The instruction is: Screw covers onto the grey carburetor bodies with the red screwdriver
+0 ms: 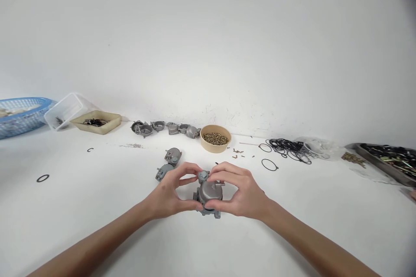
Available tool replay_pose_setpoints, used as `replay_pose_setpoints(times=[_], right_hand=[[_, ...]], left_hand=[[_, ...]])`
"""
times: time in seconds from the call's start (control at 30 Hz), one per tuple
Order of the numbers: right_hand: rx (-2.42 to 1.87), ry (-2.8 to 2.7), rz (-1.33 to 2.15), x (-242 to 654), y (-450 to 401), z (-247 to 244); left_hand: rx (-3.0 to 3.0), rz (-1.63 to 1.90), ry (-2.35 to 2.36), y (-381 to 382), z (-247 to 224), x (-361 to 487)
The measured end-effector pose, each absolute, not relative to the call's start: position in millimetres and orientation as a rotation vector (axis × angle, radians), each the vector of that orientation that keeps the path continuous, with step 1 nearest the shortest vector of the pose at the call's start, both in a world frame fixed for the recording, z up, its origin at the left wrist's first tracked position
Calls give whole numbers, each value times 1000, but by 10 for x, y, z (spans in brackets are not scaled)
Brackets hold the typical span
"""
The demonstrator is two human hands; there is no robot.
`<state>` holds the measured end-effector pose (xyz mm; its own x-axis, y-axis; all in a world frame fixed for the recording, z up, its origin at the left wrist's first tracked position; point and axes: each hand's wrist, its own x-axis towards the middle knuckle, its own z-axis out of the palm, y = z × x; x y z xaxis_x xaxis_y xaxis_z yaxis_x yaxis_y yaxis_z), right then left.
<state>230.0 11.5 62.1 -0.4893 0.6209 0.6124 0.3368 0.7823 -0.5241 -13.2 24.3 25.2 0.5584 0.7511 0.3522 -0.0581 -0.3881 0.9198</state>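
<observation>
Grey metal carburetor (210, 191) observed between left hand (167, 192) and right hand (242, 188), neither clearly nearer, long axis pointing roughly away from the person, both hands' digits clamped on it, thumbs at its near end, fingertips toward the far.

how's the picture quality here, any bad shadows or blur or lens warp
Head view: light is soft and even, leaving only faint shadows on the white tabletop near the forearms; head view: wide-angle stretch towards the sides, as in the blue basket, and a dark top right corner; head view: loose brass screws too small and soft for thread detail
</observation>
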Motion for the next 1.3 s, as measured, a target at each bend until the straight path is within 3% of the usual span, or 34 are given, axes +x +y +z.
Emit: replay_pose_setpoints(times=[0.4,0.53,0.67,0.9,1.3], right_hand=[[-574,-2306,353,2357,168,504],[-593,-2315,112,2433,283,615],[-888,-2192,-176,2585,758,737],[-1710,-2274,-160,2745,1841,743],[-1986,-2393,-133,2400,2165,575]], left_hand=[[1907,881,543,208,214,-84],[1927,926,532,212,151,-57],[1917,890,534,234,135,-60],[1885,851,555,264,170,-91],[1991,780,433,279,293,-190]])
